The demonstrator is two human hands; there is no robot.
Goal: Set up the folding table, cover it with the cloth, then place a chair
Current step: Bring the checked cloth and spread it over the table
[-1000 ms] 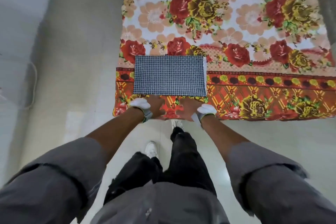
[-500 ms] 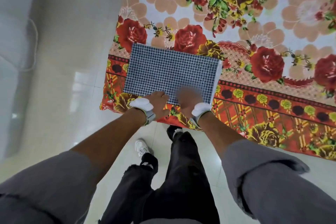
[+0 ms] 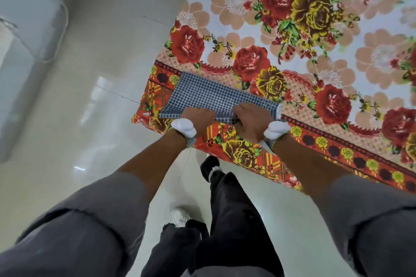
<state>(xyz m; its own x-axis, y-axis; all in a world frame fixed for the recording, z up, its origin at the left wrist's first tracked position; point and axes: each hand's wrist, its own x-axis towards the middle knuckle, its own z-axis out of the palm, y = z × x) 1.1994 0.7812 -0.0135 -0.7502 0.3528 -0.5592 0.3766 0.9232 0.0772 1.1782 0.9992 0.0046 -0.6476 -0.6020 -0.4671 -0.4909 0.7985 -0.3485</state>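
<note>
A folded blue-and-white checked cloth (image 3: 216, 96) lies near the corner of a surface covered by a floral spread (image 3: 315, 51) with red roses. My left hand (image 3: 195, 117) grips the cloth's near edge toward its left. Just to the right, my right hand (image 3: 249, 121) is closed on the same near edge. Both wrists carry white bands. The cloth's near edge is lifted slightly off the spread. No folding table or chair is in view.
Glossy pale floor tiles (image 3: 94, 119) spread to the left and below. My legs in dark trousers (image 3: 229, 220) and white shoes stand close to the covered surface's edge. A pale wall or fixture (image 3: 27, 18) with a cable stands at far left.
Both hands moved from the spread's edge onto the checked cloth and closed on its near edge. The view has shifted closer and turned, so the cloth now sits tilted.
</note>
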